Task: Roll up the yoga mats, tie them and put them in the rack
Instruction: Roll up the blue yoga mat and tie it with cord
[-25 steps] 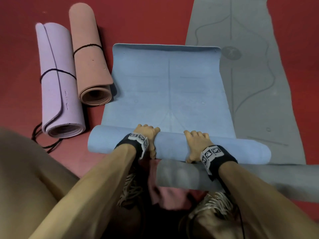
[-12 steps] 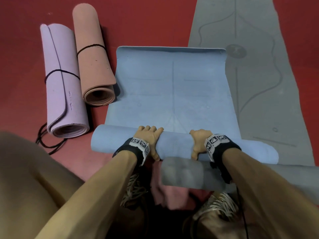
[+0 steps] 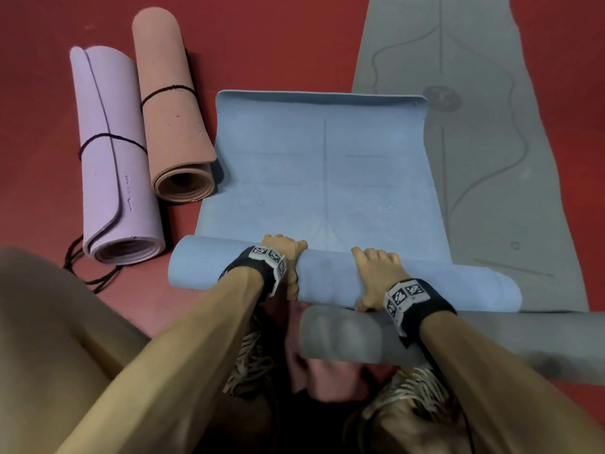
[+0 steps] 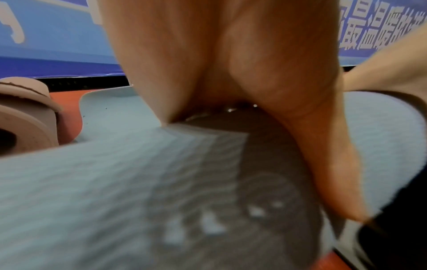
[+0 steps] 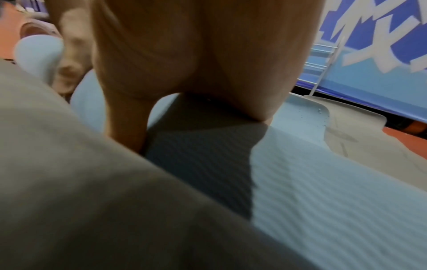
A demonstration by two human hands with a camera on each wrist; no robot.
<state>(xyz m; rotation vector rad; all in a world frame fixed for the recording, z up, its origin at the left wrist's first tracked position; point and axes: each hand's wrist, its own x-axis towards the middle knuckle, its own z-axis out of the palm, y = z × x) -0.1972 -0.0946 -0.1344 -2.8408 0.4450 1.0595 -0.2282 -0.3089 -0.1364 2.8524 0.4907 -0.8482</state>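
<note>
The left hand [image 3: 284,257] and right hand [image 3: 376,273] both lie on top of the rolled part of the blue mat [image 3: 324,165], fingers curved over the roll's far side and thumbs on its near side, grasping it. Beyond the fingers the mat's unrolled length lies flat on the red floor [image 3: 262,44]. Left of the left hand lie a lilac roll [image 3: 111,152] and a pink roll [image 3: 170,106], each tied with black cord. Right of the right hand a grey mat [image 3: 484,142] lies flat.
</note>
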